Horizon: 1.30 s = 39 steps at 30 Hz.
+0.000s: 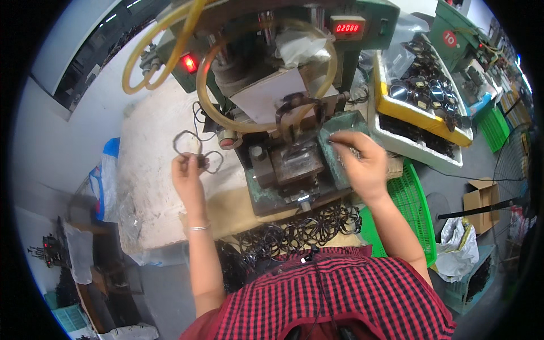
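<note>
My left hand [188,177] is raised left of the green press machine [294,164] and pinches a thin dark glasses frame [197,151] by its bridge. My right hand [361,161] reaches over a green metal tray [335,131] on the machine's right side, fingers curled down on small parts there; what they hold is not visible. Another dark frame [296,110] sits upright on the machine's fixture, under the press head. A heap of dark frames [300,229] lies at the bench's front edge, just above my red checked shirt.
Yellow hoses [170,34] loop over the machine top beside a red digital counter [347,27]. A white-and-yellow foam box [416,116] of lenses stands right. A green plastic basket [412,207] sits by my right elbow. Cardboard boxes [481,201] and bags lie on the floor.
</note>
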Available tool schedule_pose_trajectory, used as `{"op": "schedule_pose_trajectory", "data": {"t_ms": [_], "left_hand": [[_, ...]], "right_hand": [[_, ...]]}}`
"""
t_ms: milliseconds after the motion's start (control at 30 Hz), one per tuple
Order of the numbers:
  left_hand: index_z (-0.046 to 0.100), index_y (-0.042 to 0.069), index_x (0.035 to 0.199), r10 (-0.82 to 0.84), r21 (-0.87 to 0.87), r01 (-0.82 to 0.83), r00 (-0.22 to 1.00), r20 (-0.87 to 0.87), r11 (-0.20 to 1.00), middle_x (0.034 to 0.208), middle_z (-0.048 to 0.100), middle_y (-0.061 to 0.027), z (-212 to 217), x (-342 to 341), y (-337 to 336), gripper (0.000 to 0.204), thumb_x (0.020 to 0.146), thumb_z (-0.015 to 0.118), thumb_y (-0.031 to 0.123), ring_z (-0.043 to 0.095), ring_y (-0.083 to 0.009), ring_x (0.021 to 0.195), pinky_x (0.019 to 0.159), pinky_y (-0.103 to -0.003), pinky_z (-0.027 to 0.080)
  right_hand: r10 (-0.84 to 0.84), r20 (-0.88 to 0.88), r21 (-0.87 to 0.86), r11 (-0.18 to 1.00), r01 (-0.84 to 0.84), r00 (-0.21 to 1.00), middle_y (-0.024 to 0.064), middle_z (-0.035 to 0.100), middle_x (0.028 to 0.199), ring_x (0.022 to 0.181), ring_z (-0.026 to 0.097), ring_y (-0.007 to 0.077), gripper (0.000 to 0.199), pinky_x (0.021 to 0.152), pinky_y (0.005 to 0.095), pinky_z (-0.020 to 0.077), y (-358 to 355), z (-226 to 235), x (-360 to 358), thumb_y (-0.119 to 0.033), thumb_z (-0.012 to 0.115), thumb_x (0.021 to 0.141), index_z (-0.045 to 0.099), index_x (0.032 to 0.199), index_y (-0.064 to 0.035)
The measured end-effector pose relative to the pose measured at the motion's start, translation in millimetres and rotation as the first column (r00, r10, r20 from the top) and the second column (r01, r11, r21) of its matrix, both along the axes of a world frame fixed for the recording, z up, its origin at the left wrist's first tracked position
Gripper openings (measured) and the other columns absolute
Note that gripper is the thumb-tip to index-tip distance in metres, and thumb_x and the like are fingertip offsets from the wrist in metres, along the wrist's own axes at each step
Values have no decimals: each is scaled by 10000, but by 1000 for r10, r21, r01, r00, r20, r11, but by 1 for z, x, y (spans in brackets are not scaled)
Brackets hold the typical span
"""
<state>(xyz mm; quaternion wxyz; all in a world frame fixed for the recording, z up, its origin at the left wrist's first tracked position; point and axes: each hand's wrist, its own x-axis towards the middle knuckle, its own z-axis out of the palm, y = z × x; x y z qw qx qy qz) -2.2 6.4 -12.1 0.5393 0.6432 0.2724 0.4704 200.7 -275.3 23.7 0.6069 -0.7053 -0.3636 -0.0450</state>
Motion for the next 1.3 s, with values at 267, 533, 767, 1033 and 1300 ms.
{"op": "schedule_pose_trajectory", "data": {"t_ms": [267, 533, 767, 1033, 1300], "left_hand": [[544, -1, 993, 87, -112, -88, 996, -13, 990, 858, 641, -92, -31, 2, -13, 99, 943, 583, 74, 635, -146, 763, 656, -275, 565], [553, 30, 1040, 40, 95, -79, 932, 360, 992, 925, 651, -105, 85, 5, -68, 118, 944, 577, 94, 668, -193, 807, 723, -318, 578], [541, -30, 1101, -277, 434, 242, 961, 18, 868, 938, 671, -145, 105, 17, -137, 298, 829, 641, -99, 675, -206, 859, 773, -313, 564], [619, -60, 900, -313, 319, 320, 947, -75, 892, 857, 652, -71, 106, 66, -142, 106, 828, 684, -16, 600, -108, 736, 692, -234, 492], [629, -49, 876, -290, 304, 298, 954, -72, 905, 821, 668, -77, 105, 73, -143, 93, 820, 689, -6, 606, -105, 722, 696, -239, 491]], "right_hand": [[192, -415, 265, 961, -84, 889, 100, 659, 1009, 946, 630, 146, 392, 845, 264, 486, 42, -12, -20, 26, 648, 806, 560, 1187, 5], [356, -605, 384, 914, -131, 712, 115, 637, 1035, 972, 623, 169, 464, 870, 272, 484, 51, 18, -37, 15, 653, 810, 496, 1246, 37], [235, -294, 54, 972, -230, 926, 160, 670, 1045, 1038, 631, 217, 332, 922, 309, 468, 20, 37, -36, -26, 593, 847, 582, 1177, 3], [-174, 426, -471, 795, 382, 888, 197, 594, 1210, 1221, 487, 386, 255, 1013, 450, 409, -17, -72, 51, -173, 749, 725, 686, 934, -42], [-288, 437, -282, 856, 434, 852, 153, 661, 1036, 1056, 591, 346, 152, 905, 430, 470, -16, -81, 54, -123, 722, 716, 680, 838, -43]]}}
